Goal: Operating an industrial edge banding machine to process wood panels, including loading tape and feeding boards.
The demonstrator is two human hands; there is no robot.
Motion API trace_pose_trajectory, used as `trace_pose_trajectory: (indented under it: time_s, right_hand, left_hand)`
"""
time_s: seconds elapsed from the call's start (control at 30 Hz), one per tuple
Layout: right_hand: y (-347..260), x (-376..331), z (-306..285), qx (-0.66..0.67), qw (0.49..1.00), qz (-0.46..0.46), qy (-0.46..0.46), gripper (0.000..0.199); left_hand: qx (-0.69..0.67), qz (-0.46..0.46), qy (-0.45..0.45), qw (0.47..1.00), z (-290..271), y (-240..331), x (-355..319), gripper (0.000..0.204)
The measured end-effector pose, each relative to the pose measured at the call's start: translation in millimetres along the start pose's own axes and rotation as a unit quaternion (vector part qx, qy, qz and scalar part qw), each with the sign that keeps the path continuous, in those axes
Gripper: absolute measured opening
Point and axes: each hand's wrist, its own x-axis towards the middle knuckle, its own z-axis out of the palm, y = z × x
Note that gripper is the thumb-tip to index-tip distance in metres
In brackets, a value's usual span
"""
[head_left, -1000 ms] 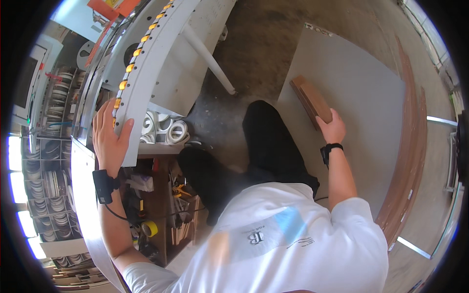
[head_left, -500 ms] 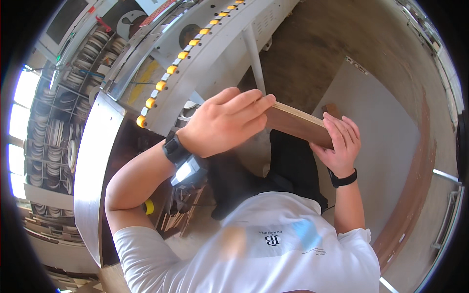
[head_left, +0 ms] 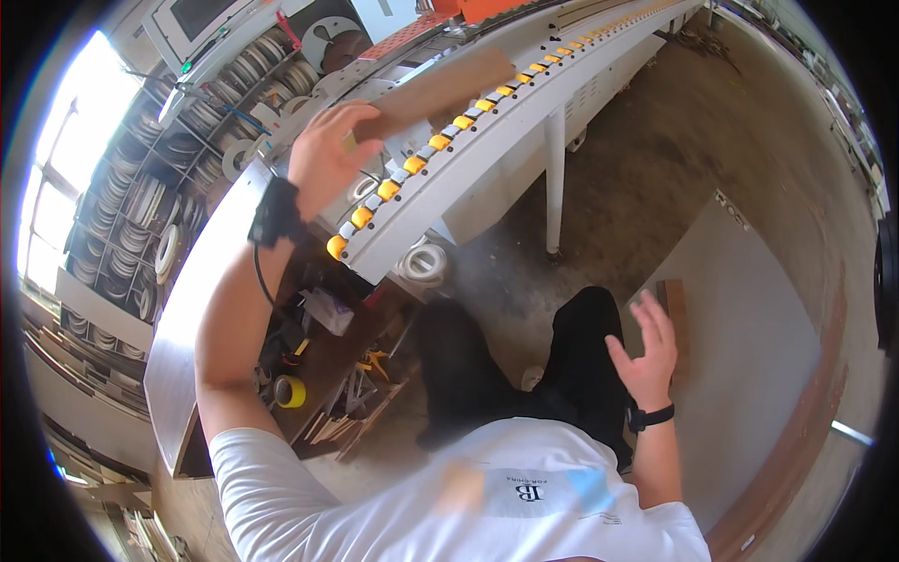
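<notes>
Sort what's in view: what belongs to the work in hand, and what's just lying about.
Apparently in use:
- brown board, its end in the left hand
- machine with yellow rollers
- brown piece on the grey panel, near the open right hand

Apparently lying about:
- yellow tape roll
- white coils under the machine
- racked rolls

The board (head_left: 448, 89) is over the machine (head_left: 468, 173), left of the rollers (head_left: 440, 142) lining its right edge, and a second board (head_left: 676, 323) lies on the panel (head_left: 744, 365) near that panel's left edge.
</notes>
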Motion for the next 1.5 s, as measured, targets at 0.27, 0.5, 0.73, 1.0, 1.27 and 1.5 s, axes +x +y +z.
trace_pose_trajectory:
  time_s: [0.27, 0.5, 0.73, 1.0, 1.27, 1.5]
  right_hand:
    - [13.7, -46.9, 47.4, 0.187, 0.960, 0.121, -0.168, 0.046]
    - [20.2, -58.9, 74.6, 0.251, 0.932, 0.173, -0.195, 0.045]
    - [37.7, -68.9, 85.3, 0.261, 0.924, 0.182, -0.213, 0.039]
    - [52.3, -61.5, 100.8, 0.304, 0.902, 0.220, -0.213, 0.032]
    - [46.6, -52.1, 95.3, 0.280, 0.906, 0.236, -0.213, 0.030]
    - [50.4, -57.3, 88.1, 0.302, 0.903, 0.247, -0.180, 0.028]
  left_hand:
    - [0.069, -0.139, -0.097, 0.983, 39.0, -160.7, 31.5, 0.039]
    - [0.137, -0.159, -0.033, 0.977, 69.3, -190.9, 61.0, 0.032]
    - [0.212, -0.174, -0.065, 0.959, 70.3, -163.2, 72.8, 0.043]
    - [0.297, -0.103, -0.162, 0.935, 60.2, -129.7, 54.2, 0.064]
    - [0.267, -0.137, -0.231, 0.926, 99.3, -118.8, 115.2, 0.073]
    - [0.289, -0.121, -0.203, 0.928, 154.6, -121.7, 169.9, 0.081]
